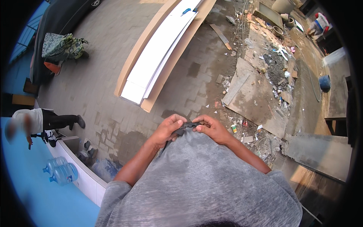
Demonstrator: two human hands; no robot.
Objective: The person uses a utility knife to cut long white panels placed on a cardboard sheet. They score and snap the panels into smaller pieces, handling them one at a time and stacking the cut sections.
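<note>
In front of my waist, at the hem of my grey shirt, both hands meet on a small dark strap-like piece. My left hand pinches one end of this black strap between thumb and fingers. The other end is gripped by my right hand, its thumb pressed underneath and its fingers curled over the top. The strap runs roughly level between them, and its exact kind is too small to make out. Part of it is covered by my fingers and the shirt cloth.
Long white panels lie on a brown board ahead, with a blue-handled tool on top. Rubble and a concrete slab spread to the right. At left are a person, large water bottles and a covered motorcycle.
</note>
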